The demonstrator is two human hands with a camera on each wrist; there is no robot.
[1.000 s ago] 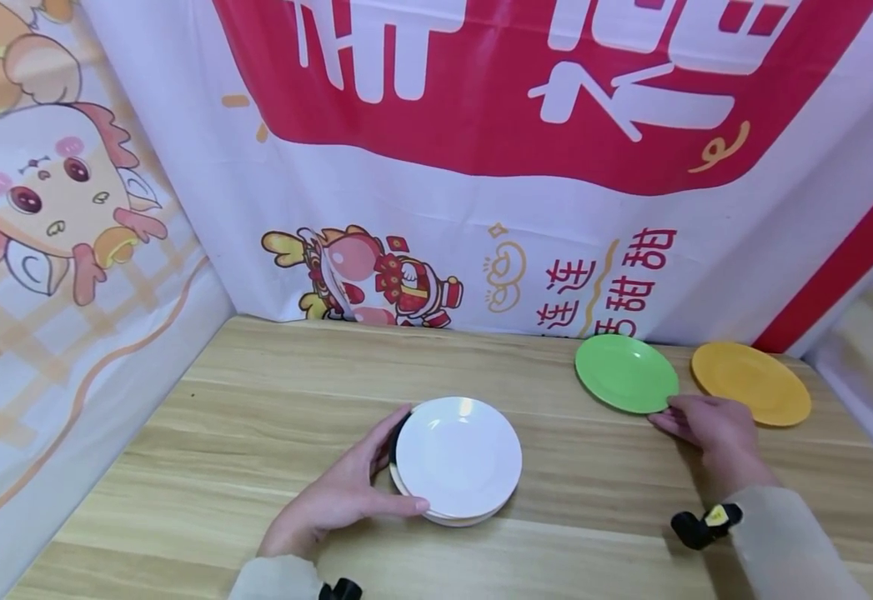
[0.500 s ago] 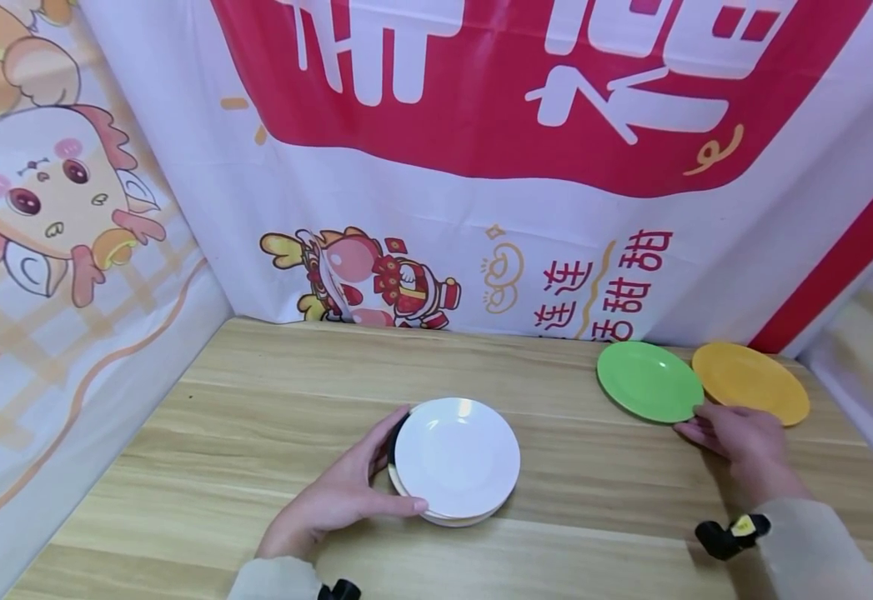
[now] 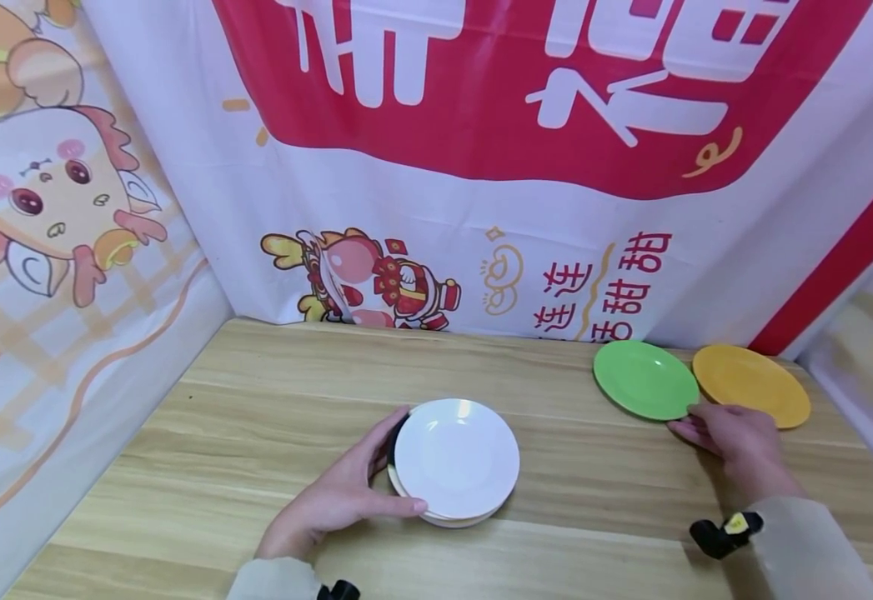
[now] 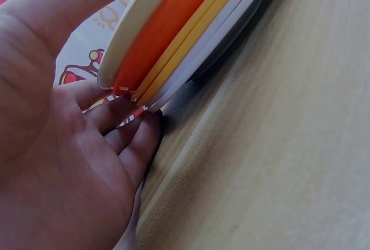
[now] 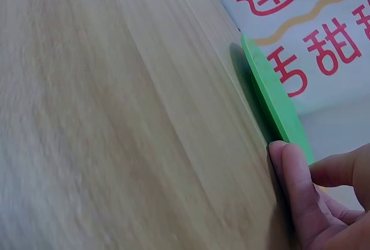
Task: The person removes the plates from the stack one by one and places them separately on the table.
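A stack of plates with a white plate [image 3: 456,457] on top stands mid-table in the head view. My left hand [image 3: 346,492] grips it from the left, thumb along the near rim and fingers at the far side. Seen edge-on in the left wrist view, the stack shows an orange plate [image 4: 165,28], yellow rims [image 4: 191,36] and white rims lower down, with a dark one at the bottom. At the back right, my right hand [image 3: 740,437] pinches the near right edge of a green plate [image 3: 644,379]. The right wrist view shows this plate [image 5: 274,91] low over the wood, thumb and fingers at its rim.
A yellow plate [image 3: 751,385] lies just right of the green one, by the back right corner of the wooden table [image 3: 293,375]. Printed cloth [image 3: 526,200] hangs along the back edge, and another cloth [image 3: 53,275] closes off the left side.
My right hand has carried the green plate rightward, close to the yellow plate, then slightly back left. The left hand and the stack have stayed in place.
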